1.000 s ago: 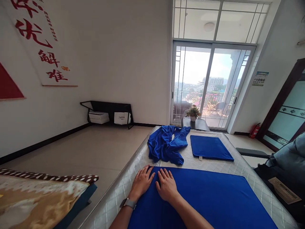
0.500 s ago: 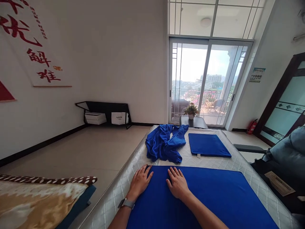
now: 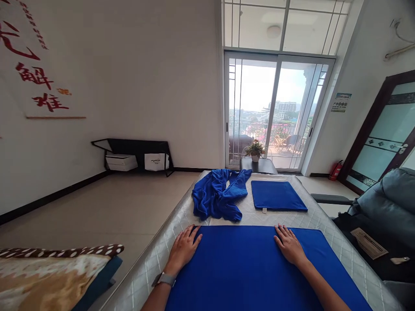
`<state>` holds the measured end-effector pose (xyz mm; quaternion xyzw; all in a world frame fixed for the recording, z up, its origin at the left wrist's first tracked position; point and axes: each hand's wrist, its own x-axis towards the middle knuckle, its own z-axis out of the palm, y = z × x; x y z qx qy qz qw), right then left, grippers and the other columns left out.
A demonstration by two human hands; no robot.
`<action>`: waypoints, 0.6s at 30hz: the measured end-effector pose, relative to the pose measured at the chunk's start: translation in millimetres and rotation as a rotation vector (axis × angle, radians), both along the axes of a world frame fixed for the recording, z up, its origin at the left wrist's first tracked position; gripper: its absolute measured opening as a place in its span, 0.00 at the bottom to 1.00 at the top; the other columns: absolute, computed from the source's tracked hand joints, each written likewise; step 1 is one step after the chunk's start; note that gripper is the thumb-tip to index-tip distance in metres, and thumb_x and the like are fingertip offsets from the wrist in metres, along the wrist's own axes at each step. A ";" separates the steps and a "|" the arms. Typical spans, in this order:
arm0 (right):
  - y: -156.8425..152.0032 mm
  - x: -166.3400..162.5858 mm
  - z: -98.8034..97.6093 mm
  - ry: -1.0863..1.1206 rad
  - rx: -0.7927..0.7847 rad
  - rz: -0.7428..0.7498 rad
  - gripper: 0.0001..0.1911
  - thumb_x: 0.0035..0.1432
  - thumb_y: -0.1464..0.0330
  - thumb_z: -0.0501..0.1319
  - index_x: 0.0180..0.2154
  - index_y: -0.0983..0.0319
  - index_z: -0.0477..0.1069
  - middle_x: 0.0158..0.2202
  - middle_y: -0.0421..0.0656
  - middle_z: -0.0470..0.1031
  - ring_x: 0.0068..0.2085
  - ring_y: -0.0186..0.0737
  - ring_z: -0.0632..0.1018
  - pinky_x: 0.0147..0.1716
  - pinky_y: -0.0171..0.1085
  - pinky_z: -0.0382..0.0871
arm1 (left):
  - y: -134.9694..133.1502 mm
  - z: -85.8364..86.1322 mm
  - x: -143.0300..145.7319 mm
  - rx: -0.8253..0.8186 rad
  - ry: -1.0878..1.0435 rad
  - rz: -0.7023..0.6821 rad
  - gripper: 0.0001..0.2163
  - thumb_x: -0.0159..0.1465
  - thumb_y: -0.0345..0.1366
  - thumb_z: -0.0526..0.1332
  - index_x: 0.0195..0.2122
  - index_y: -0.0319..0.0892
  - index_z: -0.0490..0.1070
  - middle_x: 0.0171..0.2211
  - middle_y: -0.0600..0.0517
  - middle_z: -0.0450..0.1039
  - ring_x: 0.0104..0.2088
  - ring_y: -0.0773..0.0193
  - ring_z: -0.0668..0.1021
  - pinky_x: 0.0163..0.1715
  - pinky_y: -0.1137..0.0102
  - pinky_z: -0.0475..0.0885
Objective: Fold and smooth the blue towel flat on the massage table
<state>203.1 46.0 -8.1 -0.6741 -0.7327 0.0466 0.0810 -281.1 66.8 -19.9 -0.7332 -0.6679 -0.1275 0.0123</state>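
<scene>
A large blue cloth lies spread flat over the near part of a white quilted mattress. My left hand rests flat on the cloth's far left corner, fingers stretched out; a watch is on that wrist. Farther right along the same far edge, my right hand presses flat on the cloth with its fingers extended. Beyond the hands, a crumpled blue cloth lies at the left. To its right is a neatly folded blue cloth with a small white tag.
At the lower left is a patterned blanket. A dark armchair stands to the right of the mattress. Past the far end, a potted plant sits on a chair before the glass door. A black rack holds white boxes by the wall.
My right hand has slid to the right along the cloth's far edge, away from my left hand. The left hand stays at the corner. The view has turned slightly right.
</scene>
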 end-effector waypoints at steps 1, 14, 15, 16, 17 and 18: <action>-0.2 18.1 -3.6 -0.019 0.008 -0.028 0.36 0.70 0.50 0.39 0.72 0.57 0.53 0.74 0.43 0.51 0.74 0.44 0.50 0.71 0.48 0.42 | 0.3 -0.6 -0.3 -0.002 0.002 -0.002 0.26 0.74 0.47 0.46 0.68 0.43 0.63 0.69 0.43 0.62 0.69 0.52 0.64 0.69 0.53 0.54; -2.2 146.5 -30.9 -0.092 0.091 -0.363 0.33 0.68 0.57 0.43 0.70 0.57 0.58 0.73 0.44 0.55 0.73 0.47 0.54 0.70 0.51 0.47 | -3.4 5.8 0.4 -0.019 -0.012 -0.022 0.25 0.74 0.47 0.44 0.68 0.44 0.62 0.70 0.43 0.61 0.69 0.53 0.63 0.69 0.53 0.54; -2.2 145.4 -31.4 -0.094 0.095 -0.365 0.33 0.69 0.57 0.42 0.70 0.57 0.58 0.73 0.44 0.56 0.73 0.47 0.54 0.70 0.51 0.46 | -3.0 5.5 0.2 -0.017 -0.009 -0.024 0.25 0.74 0.46 0.45 0.68 0.44 0.62 0.69 0.43 0.62 0.69 0.53 0.63 0.69 0.53 0.54; -2.1 144.1 -31.7 -0.098 0.097 -0.368 0.33 0.69 0.56 0.42 0.70 0.57 0.57 0.73 0.43 0.56 0.73 0.47 0.54 0.70 0.51 0.46 | -2.6 5.0 0.0 -0.013 -0.008 -0.023 0.25 0.74 0.46 0.45 0.68 0.45 0.62 0.69 0.44 0.62 0.69 0.53 0.64 0.69 0.54 0.55; -2.1 143.0 -31.9 -0.105 0.098 -0.371 0.33 0.69 0.56 0.42 0.70 0.57 0.57 0.73 0.44 0.55 0.73 0.48 0.53 0.70 0.51 0.45 | -2.2 4.3 -0.3 -0.010 -0.009 -0.022 0.25 0.74 0.47 0.46 0.68 0.45 0.62 0.69 0.44 0.63 0.69 0.53 0.64 0.69 0.54 0.55; -2.0 142.2 -32.1 -0.114 0.097 -0.373 0.33 0.69 0.56 0.42 0.70 0.58 0.57 0.73 0.44 0.55 0.73 0.48 0.52 0.70 0.52 0.45 | -1.7 3.6 -0.5 -0.008 -0.011 -0.020 0.25 0.74 0.47 0.46 0.68 0.45 0.62 0.69 0.44 0.63 0.69 0.53 0.64 0.68 0.54 0.56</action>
